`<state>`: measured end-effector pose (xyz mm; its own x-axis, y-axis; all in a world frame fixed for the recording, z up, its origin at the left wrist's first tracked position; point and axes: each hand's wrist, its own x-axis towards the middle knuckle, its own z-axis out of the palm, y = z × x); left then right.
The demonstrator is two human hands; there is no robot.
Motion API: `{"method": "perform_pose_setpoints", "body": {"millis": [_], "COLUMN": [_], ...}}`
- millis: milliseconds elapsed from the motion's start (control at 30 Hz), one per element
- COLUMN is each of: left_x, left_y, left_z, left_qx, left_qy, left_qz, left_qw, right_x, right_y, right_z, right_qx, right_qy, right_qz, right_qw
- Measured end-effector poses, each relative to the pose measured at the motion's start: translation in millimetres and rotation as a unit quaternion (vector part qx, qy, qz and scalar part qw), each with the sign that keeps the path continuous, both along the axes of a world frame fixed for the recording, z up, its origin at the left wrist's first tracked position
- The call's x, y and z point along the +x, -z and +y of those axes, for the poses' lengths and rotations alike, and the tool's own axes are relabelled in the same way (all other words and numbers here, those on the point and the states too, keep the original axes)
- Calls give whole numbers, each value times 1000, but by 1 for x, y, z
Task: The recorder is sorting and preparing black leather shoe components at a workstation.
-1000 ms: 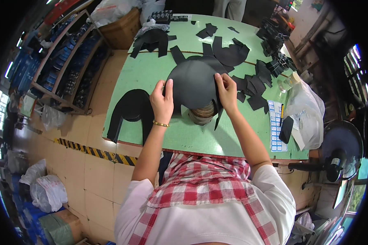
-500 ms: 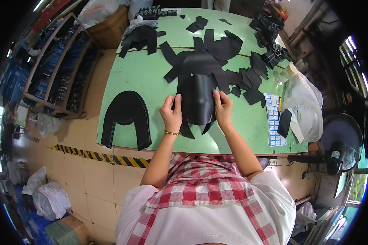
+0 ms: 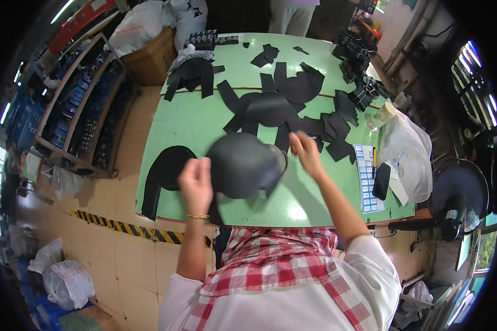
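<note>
Now the left hand point(image 3: 195, 182) has its grip clamped on the left edge of an arched black sheet point(image 3: 237, 168), up over the near part of the green desk point(image 3: 171, 127), while the right hand point(image 3: 308, 154) hangs clear, empty, its fingertips too blurred to call apart or together! Partway along, I'd judge: a stack of arches point(image 3: 163, 168) lies at left, loose black pieces point(image 3: 270, 110) lie strewn beyond, and this one's airborne, off the stack. It looks smooth, dull, leather-like, broadly rounded, its outline smeared by motion blur
</note>
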<state>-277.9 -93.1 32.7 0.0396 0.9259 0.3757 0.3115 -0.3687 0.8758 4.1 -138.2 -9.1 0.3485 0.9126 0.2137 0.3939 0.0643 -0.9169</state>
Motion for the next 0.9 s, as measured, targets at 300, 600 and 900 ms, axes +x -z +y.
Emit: {"method": "perform_pose_setpoints", "body": {"millis": [300,600,900], "left_x": [-179,-80,2], "left_y": [57,51,-39], "left_z": [123,131,99], "left_qx": [-57,29,-341], "left_qy": [-48,53,392], "left_qz": [283,124,-410], "left_qw": [956,991,750], "right_x": [78,79,12], "right_y": [32,7,-130], "right_z": [148,157,86], "right_qx": [-368,-59,-30], "right_qy": [121,99,-193], "right_qz": [-349,-271,210], "right_qw": [853,956,958]}}
